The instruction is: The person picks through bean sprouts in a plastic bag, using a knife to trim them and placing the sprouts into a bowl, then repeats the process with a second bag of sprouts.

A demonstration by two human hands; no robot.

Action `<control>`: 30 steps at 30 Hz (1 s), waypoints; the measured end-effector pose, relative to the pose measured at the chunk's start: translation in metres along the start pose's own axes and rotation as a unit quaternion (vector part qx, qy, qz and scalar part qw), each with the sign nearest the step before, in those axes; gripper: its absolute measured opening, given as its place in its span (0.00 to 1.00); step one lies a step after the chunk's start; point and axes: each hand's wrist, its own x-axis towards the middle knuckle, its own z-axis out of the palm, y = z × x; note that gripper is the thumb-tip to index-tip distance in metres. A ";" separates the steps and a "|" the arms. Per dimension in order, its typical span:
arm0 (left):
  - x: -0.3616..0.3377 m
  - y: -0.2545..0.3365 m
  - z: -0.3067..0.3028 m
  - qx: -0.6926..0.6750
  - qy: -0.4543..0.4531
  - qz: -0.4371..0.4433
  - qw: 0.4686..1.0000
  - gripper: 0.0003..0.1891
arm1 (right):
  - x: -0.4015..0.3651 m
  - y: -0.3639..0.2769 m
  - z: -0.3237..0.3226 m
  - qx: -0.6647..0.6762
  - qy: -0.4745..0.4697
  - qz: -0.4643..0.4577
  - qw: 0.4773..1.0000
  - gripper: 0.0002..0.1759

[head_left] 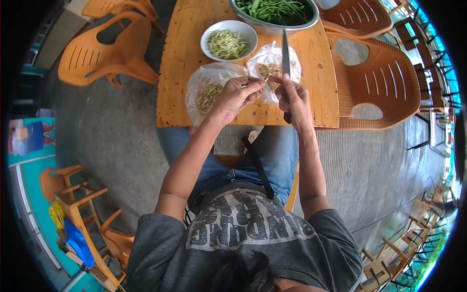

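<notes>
My right hand (296,100) is closed around a knife (285,56), its blade pointing away from me and the dark handle end showing below the fingers. The right index finger reaches toward my left hand (237,97), whose thumb and fingers are pinched together. Whatever sits in that pinch is too small to make out. Under and beside the left hand lies an open plastic bag of bean sprouts (209,97). A second plastic bag (267,57), with brownish bits and sprouts inside, lies behind the hands. Farther back stands a white bowl (206,35) holding pale bean sprouts.
A metal basin (272,25) of leafy greens stands at the far end of the wooden table (175,53). Orange plastic chairs flank it, one on the left (107,51) and another close on the right (382,80). The table's near edge is over my knees.
</notes>
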 end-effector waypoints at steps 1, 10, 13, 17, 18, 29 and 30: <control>0.005 0.000 0.004 0.000 -0.001 0.000 1.000 0.10 | -0.002 -0.001 -0.008 0.032 -0.008 0.007 0.999 0.25; 0.028 0.001 0.013 0.029 -0.014 -0.028 0.999 0.12 | -0.006 0.005 -0.032 0.008 -0.091 -0.014 0.996 0.26; 0.030 0.001 0.012 0.046 0.000 -0.030 0.998 0.13 | -0.004 0.009 -0.033 0.014 -0.107 -0.024 0.994 0.23; 0.033 -0.003 0.011 0.050 -0.002 -0.026 0.998 0.13 | -0.004 0.007 -0.031 -0.006 -0.115 -0.026 0.993 0.22; 0.033 -0.001 0.011 0.051 -0.004 -0.026 0.998 0.13 | -0.004 0.008 -0.031 -0.011 -0.112 -0.029 0.993 0.21; 0.029 -0.005 0.016 0.141 0.020 0.025 0.990 0.11 | 0.004 0.029 -0.022 -0.081 -0.049 -0.139 0.986 0.17; 0.026 -0.004 0.017 0.150 0.020 0.032 0.988 0.11 | 0.005 0.031 -0.021 -0.091 -0.039 -0.138 0.985 0.17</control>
